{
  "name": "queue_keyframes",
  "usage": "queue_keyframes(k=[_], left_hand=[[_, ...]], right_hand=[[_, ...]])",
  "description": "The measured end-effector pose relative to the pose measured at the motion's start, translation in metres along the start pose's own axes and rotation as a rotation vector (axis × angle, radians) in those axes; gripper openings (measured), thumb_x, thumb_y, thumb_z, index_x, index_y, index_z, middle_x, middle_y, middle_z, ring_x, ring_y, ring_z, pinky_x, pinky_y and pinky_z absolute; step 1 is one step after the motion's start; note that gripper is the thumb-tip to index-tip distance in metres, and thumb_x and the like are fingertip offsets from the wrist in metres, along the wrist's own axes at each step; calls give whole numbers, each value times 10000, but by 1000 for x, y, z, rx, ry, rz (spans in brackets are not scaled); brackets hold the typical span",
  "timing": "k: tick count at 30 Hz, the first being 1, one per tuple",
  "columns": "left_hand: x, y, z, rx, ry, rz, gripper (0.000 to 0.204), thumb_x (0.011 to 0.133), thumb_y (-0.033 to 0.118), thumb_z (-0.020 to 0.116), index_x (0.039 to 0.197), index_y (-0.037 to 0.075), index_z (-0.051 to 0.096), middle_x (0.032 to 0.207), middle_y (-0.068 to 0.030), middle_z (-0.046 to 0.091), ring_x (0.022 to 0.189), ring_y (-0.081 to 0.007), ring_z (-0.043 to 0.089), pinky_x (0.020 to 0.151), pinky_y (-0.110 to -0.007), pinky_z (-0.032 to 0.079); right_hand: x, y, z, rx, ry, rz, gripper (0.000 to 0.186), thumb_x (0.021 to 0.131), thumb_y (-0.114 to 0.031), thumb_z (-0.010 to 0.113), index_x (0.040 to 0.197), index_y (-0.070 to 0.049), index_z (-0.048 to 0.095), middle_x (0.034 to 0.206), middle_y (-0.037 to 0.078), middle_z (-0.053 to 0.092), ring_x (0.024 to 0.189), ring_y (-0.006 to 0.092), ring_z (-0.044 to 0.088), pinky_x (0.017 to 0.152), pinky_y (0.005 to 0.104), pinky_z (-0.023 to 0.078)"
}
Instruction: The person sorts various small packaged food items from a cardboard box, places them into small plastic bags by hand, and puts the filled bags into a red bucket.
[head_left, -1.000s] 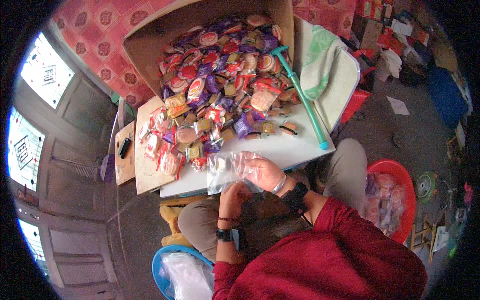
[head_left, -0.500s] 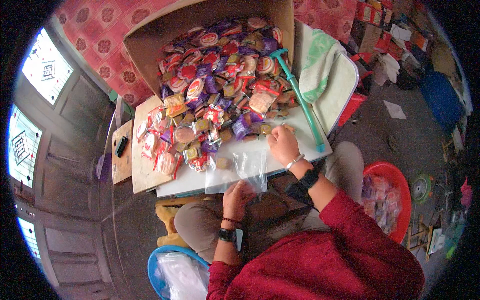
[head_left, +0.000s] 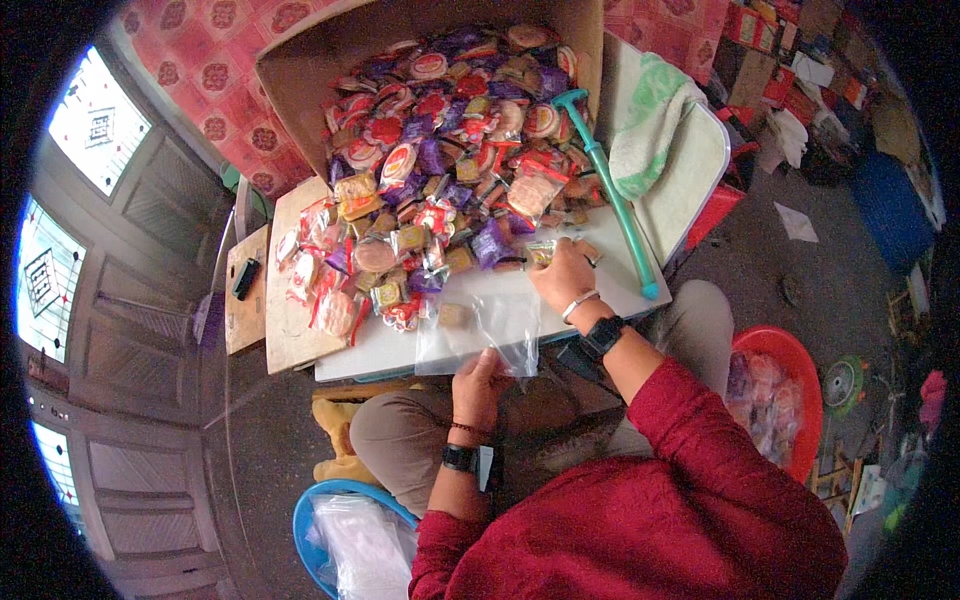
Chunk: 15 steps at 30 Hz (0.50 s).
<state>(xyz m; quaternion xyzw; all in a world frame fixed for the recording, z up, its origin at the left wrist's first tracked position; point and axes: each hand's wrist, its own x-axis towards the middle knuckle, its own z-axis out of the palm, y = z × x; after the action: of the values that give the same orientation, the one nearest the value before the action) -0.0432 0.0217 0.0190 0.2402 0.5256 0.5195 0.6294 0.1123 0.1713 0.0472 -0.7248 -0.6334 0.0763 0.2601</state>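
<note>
My left hand (head_left: 477, 393) pinches the near edge of a clear plastic bag (head_left: 490, 340), which lies flat over the table's front edge. One small brown wrapped snack (head_left: 454, 315) shows inside the bag. At the front of the pile, my right hand (head_left: 564, 279) has its fingers closed on a small gold-wrapped snack (head_left: 541, 251); its fingertips are partly hidden. Beyond both hands, a heap of wrapped snacks (head_left: 400, 205) in red, purple, gold and clear wrappers spills from a tipped cardboard box (head_left: 290, 95).
A green rod with a T-shaped end (head_left: 613, 205) lies right of the heap, beside a white-and-green towel (head_left: 645, 130). A red basin (head_left: 812, 400) with filled bags stands at right, a blue basin (head_left: 302, 525) of clear bags at lower left. A black object (head_left: 244, 279) sits on a board.
My right hand has shifted slightly at the pile's front edge, over the gold-wrapped snack. My left hand keeps the bag and has moved a little. The whole view has tilted slightly.
</note>
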Motion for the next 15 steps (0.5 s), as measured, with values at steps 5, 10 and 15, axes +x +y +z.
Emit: queue_keyframes(k=[5,10,15], left_hand=[[-3,7,4,74,-14,45,277,889,291,557,792,31,571,735,-20,542,642,-121,519,606,-273,474],[-1,3,2,45,-13,26,300,895,316,541,824,25,571,752,-23,554,666,-126,542,625,-285,484],[10,-13,2,-201,-23,-42,302,909,316,514,855,25,571,784,-28,570,706,-141,570,647,-293,497]], right_hand=[[-14,18,-35,299,-114,-32,402,769,-317,596,933,35,494,822,258,593,791,419,583,688,467,467],[-20,54,-53,555,-475,-65,263,760,-203,685,836,19,568,728,49,608,657,105,557,593,247,450],[-31,76,-48,598,-666,-122,282,729,-271,686,718,4,626,669,114,632,598,168,579,576,316,463]])
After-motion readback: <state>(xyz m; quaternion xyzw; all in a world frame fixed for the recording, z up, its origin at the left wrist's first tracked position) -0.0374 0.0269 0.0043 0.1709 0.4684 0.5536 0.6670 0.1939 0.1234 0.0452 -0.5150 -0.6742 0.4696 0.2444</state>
